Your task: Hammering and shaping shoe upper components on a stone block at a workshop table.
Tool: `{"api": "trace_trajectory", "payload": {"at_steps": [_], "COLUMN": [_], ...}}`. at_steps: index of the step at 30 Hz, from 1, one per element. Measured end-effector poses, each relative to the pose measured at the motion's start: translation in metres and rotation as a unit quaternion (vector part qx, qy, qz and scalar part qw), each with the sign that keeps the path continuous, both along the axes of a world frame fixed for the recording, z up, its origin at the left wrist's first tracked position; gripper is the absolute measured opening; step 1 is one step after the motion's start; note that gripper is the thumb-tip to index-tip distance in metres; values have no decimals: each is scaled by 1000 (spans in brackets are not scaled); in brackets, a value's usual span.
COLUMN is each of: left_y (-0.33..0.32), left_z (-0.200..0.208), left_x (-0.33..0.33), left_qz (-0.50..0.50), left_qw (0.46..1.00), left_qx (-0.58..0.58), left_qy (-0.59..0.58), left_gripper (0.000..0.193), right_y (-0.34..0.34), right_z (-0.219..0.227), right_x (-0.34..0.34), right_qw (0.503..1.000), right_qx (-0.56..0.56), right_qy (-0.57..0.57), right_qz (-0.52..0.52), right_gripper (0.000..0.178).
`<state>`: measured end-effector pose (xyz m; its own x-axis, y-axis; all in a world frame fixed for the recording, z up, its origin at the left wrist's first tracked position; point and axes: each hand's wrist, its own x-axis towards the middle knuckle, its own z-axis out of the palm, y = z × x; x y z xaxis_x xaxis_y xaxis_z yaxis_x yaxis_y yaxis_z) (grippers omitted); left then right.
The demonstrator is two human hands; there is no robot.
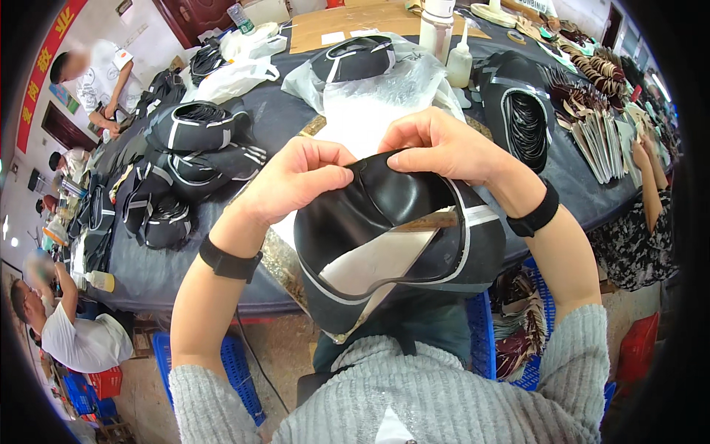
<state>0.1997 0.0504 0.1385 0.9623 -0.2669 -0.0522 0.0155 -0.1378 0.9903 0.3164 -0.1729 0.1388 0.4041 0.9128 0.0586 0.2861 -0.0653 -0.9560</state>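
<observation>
A black shoe upper with a glossy inner face and light grey edging is spread open in front of me. My left hand pinches its far rim between thumb and fingers, left of the middle. Close beside it, my right hand pinches the same rim, and the material dips in a fold between the two. Through the opening of the upper a pale surface and a brownish strip show. Under it lies a speckled board, mostly covered. The fingertips behind the rim are hidden.
Stacked black uppers lie to the left, another bundle to the right. Beyond my hands are a plastic bag, a white bottle and a nozzle bottle. Blue crates stand below the table. Other people work at both sides.
</observation>
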Motion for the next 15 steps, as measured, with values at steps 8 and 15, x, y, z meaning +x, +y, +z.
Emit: {"api": "trace_trajectory", "payload": {"at_steps": [8, 15], "left_y": [6, 13], "left_z": [9, -31], "left_x": [30, 48], "left_qz": [170, 196], "left_qw": [971, 965], "left_qx": [84, -140], "left_qy": [-149, -106], "left_gripper": [6, 26], "right_y": [-6, 4], "right_z": [-8, -28], "right_x": [23, 46], "right_qw": [992, 961], "right_qx": [46, 112], "right_qy": [20, 180], "right_qz": [-117, -175], "right_gripper": [20, 17]}}
